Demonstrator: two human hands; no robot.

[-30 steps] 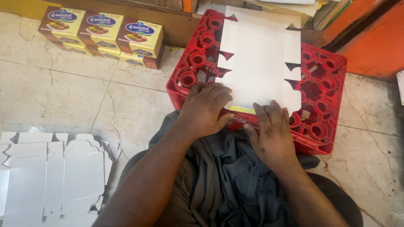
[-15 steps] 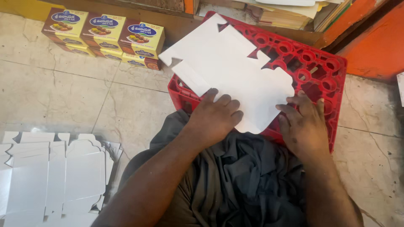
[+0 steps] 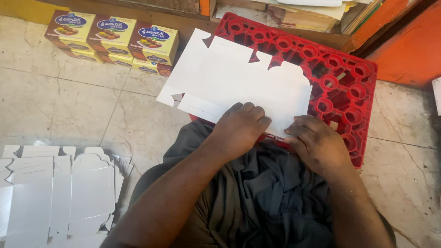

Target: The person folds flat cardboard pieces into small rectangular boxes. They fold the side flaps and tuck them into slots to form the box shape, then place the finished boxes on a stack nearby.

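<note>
A flat white cardboard box blank (image 3: 239, 78) with cut flaps lies across an upturned red plastic crate (image 3: 340, 87), overhanging its left side. My left hand (image 3: 239, 126) presses its near edge with curled fingers. At the blank's lower right corner, my right hand (image 3: 314, 142) pinches the edge. Both forearms reach out over my lap in grey cloth (image 3: 257, 193).
A pile of flat white box blanks (image 3: 55, 188) lies on the tiled floor at lower left. Yellow printed boxes (image 3: 112, 39) stand in a stacked row at the far left. Stacked card sheets (image 3: 312, 14) sit behind the crate, and an orange wall (image 3: 409, 41) rises at right.
The white blank has been turned from lengthwise to sideways on the crate, and now sticks out to the left. Both hands stayed on its near edge.
</note>
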